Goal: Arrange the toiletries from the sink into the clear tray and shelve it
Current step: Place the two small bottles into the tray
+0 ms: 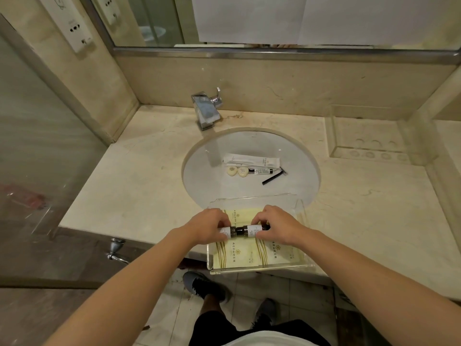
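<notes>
Bottles (241, 231), laid end to end crosswise in tray (259, 268) at worktop's front edge, pinched by left hand (209, 227) and right hand (276, 224) at outer ends.

Two small dark bottles with white labels, one (225, 231) and the other (254, 229), lie end to end over three yellow sachets (240, 255) in one clear tray (259, 268). In the sink (199, 171) lie two round soaps (232, 170), one long white packet (252, 161), one small tube (262, 171) and one black razor (274, 176). One faucet (205, 108) stands behind it, and two hands, left (210, 224) and right (275, 224), are over the tray.
</notes>
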`<act>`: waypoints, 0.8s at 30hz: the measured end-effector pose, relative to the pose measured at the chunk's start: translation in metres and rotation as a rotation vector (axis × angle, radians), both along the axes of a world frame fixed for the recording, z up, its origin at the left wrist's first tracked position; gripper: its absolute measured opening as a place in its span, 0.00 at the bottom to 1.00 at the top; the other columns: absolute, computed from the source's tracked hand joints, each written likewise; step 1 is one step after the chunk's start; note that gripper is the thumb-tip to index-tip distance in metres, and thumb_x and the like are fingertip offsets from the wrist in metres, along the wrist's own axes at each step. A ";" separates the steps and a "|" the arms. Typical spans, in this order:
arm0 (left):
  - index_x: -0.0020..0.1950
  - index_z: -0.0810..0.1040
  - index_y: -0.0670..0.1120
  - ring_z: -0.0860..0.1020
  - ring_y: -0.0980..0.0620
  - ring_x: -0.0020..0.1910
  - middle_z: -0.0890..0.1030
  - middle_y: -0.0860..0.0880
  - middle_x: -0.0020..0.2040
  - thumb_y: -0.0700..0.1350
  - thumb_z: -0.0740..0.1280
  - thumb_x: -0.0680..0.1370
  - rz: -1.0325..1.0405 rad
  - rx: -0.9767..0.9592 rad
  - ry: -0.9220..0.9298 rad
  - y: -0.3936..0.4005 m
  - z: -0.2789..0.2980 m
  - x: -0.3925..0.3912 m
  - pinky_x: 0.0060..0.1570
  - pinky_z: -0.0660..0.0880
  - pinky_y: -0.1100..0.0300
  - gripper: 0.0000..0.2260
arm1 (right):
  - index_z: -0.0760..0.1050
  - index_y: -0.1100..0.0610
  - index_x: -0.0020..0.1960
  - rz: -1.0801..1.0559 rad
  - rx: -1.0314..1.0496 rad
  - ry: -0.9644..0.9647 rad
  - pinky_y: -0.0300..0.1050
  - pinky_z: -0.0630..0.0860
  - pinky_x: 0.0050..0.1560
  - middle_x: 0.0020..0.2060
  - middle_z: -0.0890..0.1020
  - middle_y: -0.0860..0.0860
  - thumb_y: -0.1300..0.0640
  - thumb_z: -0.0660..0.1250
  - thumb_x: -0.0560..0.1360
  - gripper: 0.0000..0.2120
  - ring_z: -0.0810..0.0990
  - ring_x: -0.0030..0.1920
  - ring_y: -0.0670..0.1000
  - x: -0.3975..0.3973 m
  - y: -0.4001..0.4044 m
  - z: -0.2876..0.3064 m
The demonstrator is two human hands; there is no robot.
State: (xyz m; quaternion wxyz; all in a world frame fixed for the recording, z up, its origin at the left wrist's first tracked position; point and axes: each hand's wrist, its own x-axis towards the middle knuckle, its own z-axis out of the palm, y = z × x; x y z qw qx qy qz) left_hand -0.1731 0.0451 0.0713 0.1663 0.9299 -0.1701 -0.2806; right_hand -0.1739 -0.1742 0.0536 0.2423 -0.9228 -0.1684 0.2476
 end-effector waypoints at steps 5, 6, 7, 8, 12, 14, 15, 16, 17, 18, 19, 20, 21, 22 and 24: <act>0.55 0.81 0.46 0.74 0.53 0.45 0.74 0.53 0.46 0.47 0.72 0.73 0.007 0.015 0.002 -0.002 0.000 0.001 0.43 0.69 0.63 0.12 | 0.77 0.47 0.58 -0.003 -0.017 -0.015 0.46 0.76 0.53 0.50 0.74 0.47 0.48 0.70 0.72 0.15 0.72 0.51 0.46 -0.002 0.001 -0.002; 0.54 0.80 0.47 0.74 0.53 0.45 0.74 0.53 0.46 0.47 0.72 0.72 0.010 0.021 0.005 -0.002 -0.001 0.001 0.44 0.70 0.63 0.12 | 0.76 0.47 0.59 0.000 -0.025 -0.017 0.46 0.76 0.54 0.51 0.74 0.47 0.48 0.70 0.71 0.16 0.72 0.51 0.46 -0.002 0.001 -0.003; 0.54 0.80 0.47 0.74 0.53 0.45 0.74 0.53 0.47 0.48 0.72 0.72 0.008 0.030 0.002 -0.002 -0.001 0.001 0.44 0.70 0.62 0.12 | 0.76 0.47 0.59 0.007 -0.035 -0.022 0.47 0.76 0.54 0.51 0.74 0.47 0.48 0.70 0.71 0.17 0.72 0.52 0.47 -0.003 0.001 -0.003; 0.54 0.79 0.48 0.74 0.53 0.46 0.75 0.53 0.48 0.48 0.72 0.71 0.000 0.044 -0.005 -0.002 -0.002 0.001 0.44 0.71 0.62 0.13 | 0.75 0.48 0.58 0.015 -0.044 -0.032 0.47 0.76 0.54 0.52 0.74 0.47 0.49 0.70 0.71 0.16 0.72 0.52 0.47 -0.003 0.001 -0.003; 0.55 0.79 0.49 0.76 0.51 0.49 0.78 0.51 0.52 0.49 0.71 0.72 -0.026 0.098 -0.053 -0.003 -0.001 0.001 0.48 0.73 0.58 0.13 | 0.76 0.50 0.55 0.022 -0.042 -0.089 0.47 0.75 0.52 0.49 0.74 0.47 0.50 0.70 0.72 0.12 0.72 0.51 0.48 -0.003 0.003 -0.001; 0.55 0.79 0.49 0.76 0.51 0.50 0.79 0.51 0.52 0.49 0.71 0.72 -0.018 0.092 -0.063 -0.001 0.001 0.001 0.49 0.73 0.58 0.13 | 0.76 0.50 0.55 0.008 -0.022 -0.108 0.46 0.75 0.51 0.48 0.74 0.46 0.50 0.69 0.72 0.12 0.72 0.50 0.47 -0.004 0.002 0.000; 0.55 0.80 0.48 0.76 0.52 0.49 0.78 0.51 0.52 0.49 0.71 0.72 -0.011 0.079 -0.058 0.000 0.003 0.002 0.48 0.73 0.58 0.13 | 0.76 0.50 0.55 0.008 -0.014 -0.114 0.45 0.75 0.51 0.48 0.74 0.46 0.50 0.70 0.72 0.12 0.72 0.50 0.47 -0.005 0.002 0.001; 0.55 0.80 0.48 0.75 0.52 0.47 0.78 0.52 0.51 0.49 0.72 0.71 -0.010 0.065 -0.050 0.001 0.005 0.001 0.47 0.72 0.60 0.13 | 0.76 0.50 0.55 0.015 -0.010 -0.114 0.44 0.74 0.50 0.47 0.74 0.46 0.49 0.70 0.72 0.13 0.71 0.49 0.46 -0.005 0.001 0.002; 0.54 0.80 0.47 0.74 0.53 0.46 0.77 0.52 0.49 0.48 0.72 0.71 -0.016 0.054 -0.039 0.001 0.006 0.000 0.45 0.71 0.61 0.13 | 0.77 0.50 0.55 0.025 -0.006 -0.113 0.43 0.73 0.49 0.47 0.74 0.45 0.49 0.70 0.72 0.13 0.71 0.49 0.46 -0.006 0.000 0.004; 0.54 0.80 0.47 0.74 0.54 0.45 0.77 0.52 0.49 0.48 0.72 0.71 -0.028 0.043 -0.026 0.000 0.008 -0.001 0.44 0.70 0.61 0.13 | 0.77 0.50 0.55 0.034 -0.004 -0.107 0.42 0.73 0.49 0.47 0.74 0.45 0.49 0.70 0.72 0.13 0.71 0.49 0.46 -0.007 -0.001 0.005; 0.54 0.80 0.46 0.74 0.54 0.45 0.78 0.51 0.50 0.48 0.73 0.71 -0.041 0.034 -0.012 0.000 0.009 -0.002 0.44 0.71 0.61 0.13 | 0.77 0.50 0.55 0.043 -0.003 -0.100 0.42 0.72 0.48 0.47 0.75 0.46 0.49 0.70 0.72 0.13 0.71 0.49 0.46 -0.007 -0.002 0.006; 0.54 0.80 0.46 0.74 0.54 0.45 0.78 0.51 0.50 0.48 0.73 0.71 -0.049 0.024 0.002 0.000 0.010 -0.004 0.44 0.71 0.61 0.14 | 0.77 0.50 0.55 0.050 -0.004 -0.092 0.42 0.72 0.48 0.48 0.75 0.46 0.49 0.70 0.71 0.13 0.72 0.49 0.46 -0.008 -0.003 0.007; 0.54 0.80 0.45 0.74 0.54 0.45 0.78 0.51 0.49 0.48 0.73 0.71 -0.052 0.013 0.014 0.000 0.011 -0.005 0.44 0.71 0.62 0.14 | 0.78 0.50 0.54 0.058 -0.006 -0.083 0.43 0.73 0.49 0.48 0.76 0.46 0.49 0.69 0.71 0.13 0.72 0.49 0.46 -0.009 -0.004 0.008; 0.53 0.80 0.46 0.74 0.54 0.44 0.77 0.52 0.48 0.48 0.74 0.71 -0.054 0.003 0.026 0.000 0.011 -0.007 0.44 0.71 0.62 0.14 | 0.78 0.50 0.54 0.067 -0.009 -0.072 0.44 0.74 0.49 0.48 0.76 0.46 0.48 0.69 0.71 0.13 0.73 0.49 0.46 -0.011 -0.006 0.009; 0.53 0.80 0.46 0.73 0.55 0.44 0.75 0.54 0.46 0.48 0.74 0.70 -0.064 -0.009 0.041 0.000 0.012 -0.013 0.42 0.69 0.64 0.13 | 0.78 0.49 0.53 0.089 -0.020 -0.049 0.45 0.75 0.49 0.47 0.76 0.46 0.48 0.69 0.70 0.12 0.74 0.48 0.46 -0.015 -0.007 0.010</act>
